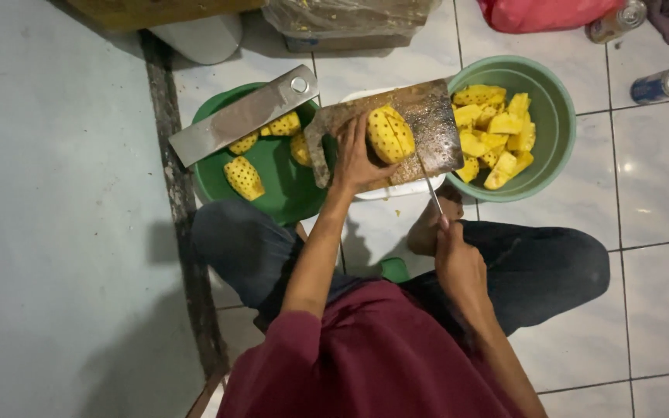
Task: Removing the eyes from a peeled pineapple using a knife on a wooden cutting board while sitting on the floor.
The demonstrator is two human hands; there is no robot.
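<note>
Pineapple point(391, 133), peeled and yellow, lies on a wet wooden cutting board point(435, 116) under the fingers of the left hand point(356, 157), which presses against its left side. The right hand point(458, 263) is closed around the handle of a thin knife point(430, 184), whose blade points up toward the fruit's lower right edge. Beyond the blade, to the right, a pale green basin point(555, 131) holds cut chunks. Left of the holding hand, a dark green basin point(272, 174) carries peeled pieces and a steel cleaver point(241, 116).
</note>
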